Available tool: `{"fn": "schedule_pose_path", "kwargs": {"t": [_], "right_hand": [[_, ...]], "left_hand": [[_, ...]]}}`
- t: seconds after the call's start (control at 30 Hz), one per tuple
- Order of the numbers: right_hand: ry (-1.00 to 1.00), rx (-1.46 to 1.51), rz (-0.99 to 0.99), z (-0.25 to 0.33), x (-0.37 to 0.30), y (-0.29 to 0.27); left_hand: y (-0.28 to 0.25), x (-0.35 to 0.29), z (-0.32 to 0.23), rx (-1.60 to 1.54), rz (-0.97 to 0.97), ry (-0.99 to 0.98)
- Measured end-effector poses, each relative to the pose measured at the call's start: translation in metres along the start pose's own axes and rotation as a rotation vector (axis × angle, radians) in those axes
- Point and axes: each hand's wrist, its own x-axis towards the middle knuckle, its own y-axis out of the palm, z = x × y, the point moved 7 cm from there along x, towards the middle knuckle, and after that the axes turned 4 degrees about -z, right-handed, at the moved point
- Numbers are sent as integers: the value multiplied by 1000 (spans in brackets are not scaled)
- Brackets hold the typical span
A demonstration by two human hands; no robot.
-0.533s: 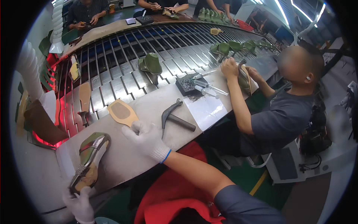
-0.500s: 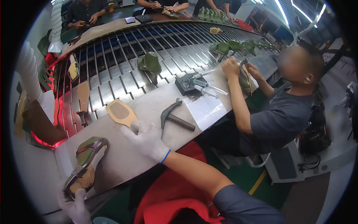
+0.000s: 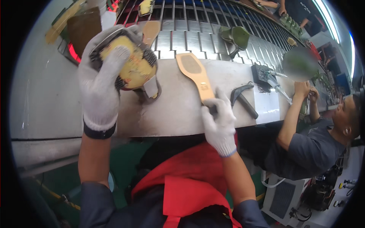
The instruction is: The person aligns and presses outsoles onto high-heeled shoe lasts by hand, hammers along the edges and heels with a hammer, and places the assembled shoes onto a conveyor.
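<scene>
My left hand (image 3: 99, 85), in a white knit glove, is closed around a shoe (image 3: 138, 72), its underside turned up toward me. That underside is yellowish and patchy, with dark gathered edges at its sides; the thumb lies across it. Beside the bench's front edge, my gloved right hand (image 3: 220, 121) pinches the narrow end of a tan shoe sole (image 3: 197, 78). The sole's broad end points away over the bench, and a darker patch covers part of it. A hammer (image 3: 243, 100) with a black curved head lies to the right of that hand.
Beyond the metal bench (image 3: 167, 114) runs a slatted conveyor (image 3: 190, 38) carrying a green shoe (image 3: 235, 38) and another tan sole (image 3: 151, 32). A black tray (image 3: 260, 76) with syringes stands at the right. A co-worker (image 3: 315, 140) sits close by on the right.
My left hand has lifted the shoe from the bench's left end and turned its underside up. The right hand now grips the sole's narrow end. The view has shifted left.
</scene>
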Motion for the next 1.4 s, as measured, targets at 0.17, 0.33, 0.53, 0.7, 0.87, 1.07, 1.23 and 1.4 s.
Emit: {"fn": "schedule_pose_path", "kwargs": {"t": [0.17,0.33,0.53,0.7,0.87,1.07,1.23,1.4], "right_hand": [[383,949,41,7,-119,-42],[1001,894,228,-5,-146,-21],[850,1058,111,18,-114,-16],[531,1113,156,73,-78,-36],[466,978,414,126,-52,-31],[541,968,409,126,-45,-20],[506,957,428,129,-48,-19],[561,935,391,134,-48,-21]], "left_hand": [[-14,-3,-3,-20,-31,-20],[-10,5,-2,-123,0,-65],[20,-8,-9,-469,135,-272],[60,-39,2,-399,284,-406],[66,-49,-12,-409,369,-401],[62,-57,-9,-439,390,-385],[60,-64,-13,-446,454,-337],[62,-69,-13,-479,506,-395]]}}
